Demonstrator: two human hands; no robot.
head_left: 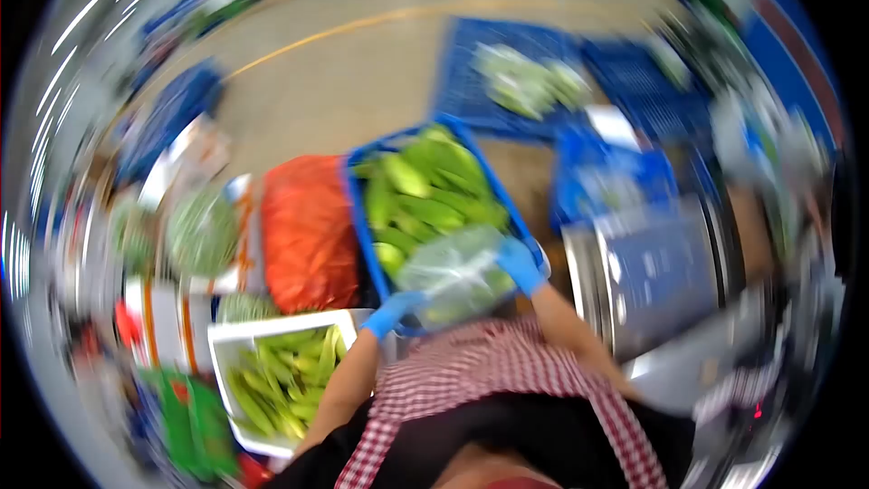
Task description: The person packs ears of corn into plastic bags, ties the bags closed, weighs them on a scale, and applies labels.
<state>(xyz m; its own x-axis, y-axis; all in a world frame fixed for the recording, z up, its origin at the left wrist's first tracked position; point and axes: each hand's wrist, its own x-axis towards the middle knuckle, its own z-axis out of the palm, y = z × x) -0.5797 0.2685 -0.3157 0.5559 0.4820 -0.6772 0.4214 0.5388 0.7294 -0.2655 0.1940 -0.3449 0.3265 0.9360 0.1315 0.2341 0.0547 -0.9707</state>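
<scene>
My left hand (395, 311), in a blue glove, grips the left edge of a clear plastic bag (459, 272). The bag's other side is held by my right hand (520, 264), gloved in blue too. Green shows through the bag; whether it lies inside or beneath, I cannot tell. Bag and hands are over the near end of a blue crate (356, 210), which is heaped with long green vegetables (434, 183), perhaps gourds. The fingers are blurred.
Left of the crate are an orange-red sack (310, 231) and a white foam box (222, 353) of slender green vegetables. A metal-topped machine (656, 263), perhaps a scale, stands at the right. Beyond lies a blue pallet (460, 81) with bagged greens (520, 81).
</scene>
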